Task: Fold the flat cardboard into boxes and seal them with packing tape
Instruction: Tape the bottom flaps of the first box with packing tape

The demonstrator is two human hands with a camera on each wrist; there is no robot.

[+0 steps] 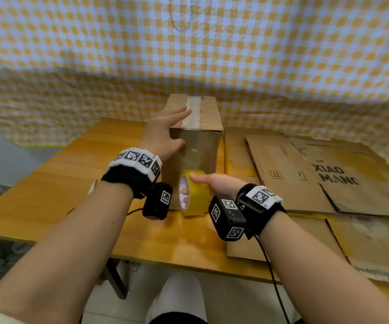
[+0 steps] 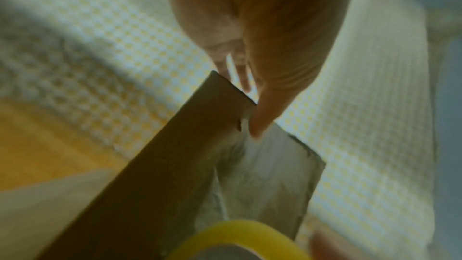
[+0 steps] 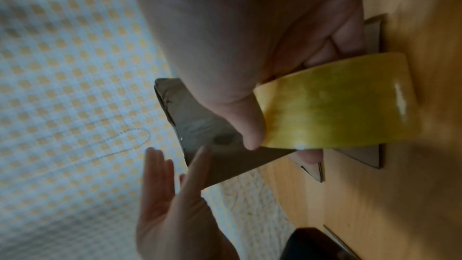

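Observation:
A folded brown cardboard box (image 1: 203, 127) stands on the wooden table (image 1: 76, 174), with clear tape along its top seam and down its near face. My left hand (image 1: 165, 129) lies with straight fingers on the box's top left edge, thumb on the near face; the same box (image 2: 175, 165) and thumb show in the left wrist view. My right hand (image 1: 214, 183) grips a yellow roll of packing tape (image 1: 193, 195), fingers through its core and thumb on top, at the foot of the box. The right wrist view shows the tape roll (image 3: 337, 102) close up against the box (image 3: 200, 126).
Several flat cardboard sheets (image 1: 305, 174) lie spread over the right half of the table, one printed with dark letters. A yellow-and-white checked cloth (image 1: 189, 54) hangs behind the table. The table's near edge is just in front of my knees.

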